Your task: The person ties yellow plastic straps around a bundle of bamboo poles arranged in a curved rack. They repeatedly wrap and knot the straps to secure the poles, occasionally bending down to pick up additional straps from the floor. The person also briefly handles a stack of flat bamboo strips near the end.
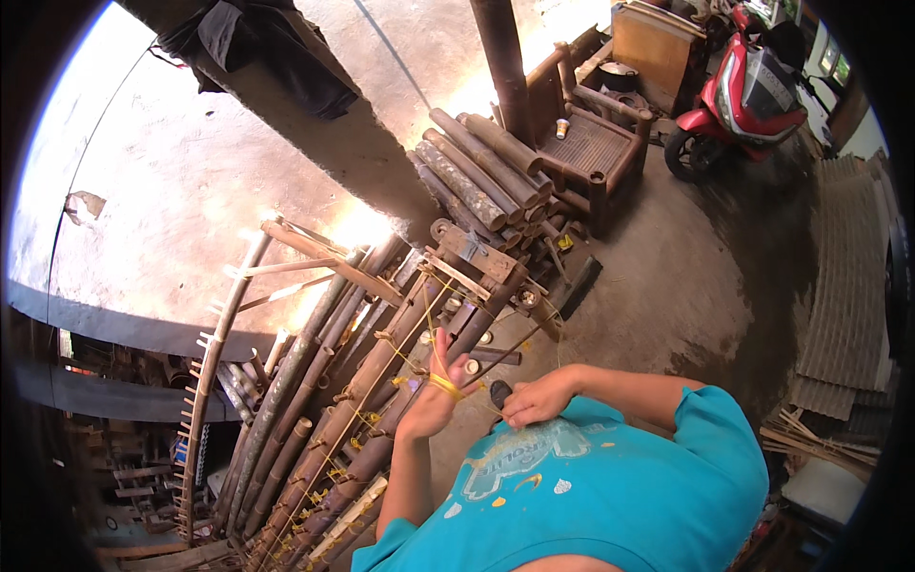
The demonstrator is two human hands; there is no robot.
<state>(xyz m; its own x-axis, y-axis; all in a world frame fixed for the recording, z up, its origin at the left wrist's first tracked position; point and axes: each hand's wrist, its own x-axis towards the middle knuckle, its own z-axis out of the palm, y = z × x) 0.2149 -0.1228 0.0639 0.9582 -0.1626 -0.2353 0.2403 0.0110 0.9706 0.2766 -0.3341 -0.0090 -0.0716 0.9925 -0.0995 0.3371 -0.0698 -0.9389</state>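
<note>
Yellow string is looped in a bundle around the palm of my left hand. That hand is raised beside a bamboo frame, its index finger pointing up and its other fingers partly hidden. In front of my shirt, my right hand is closed in a pinch, and a thin yellow strand runs toward it from the left hand. To the left, the long bamboo frame slants away, with yellow string stretched and tied along its poles. A wooden block sits across the frame's far end.
Cut bamboo poles are piled beyond the frame. Behind them stands a bamboo chair with a small cup on it. A red motorbike is parked far right, near corrugated sheets. A curved pegged bamboo rail stands left.
</note>
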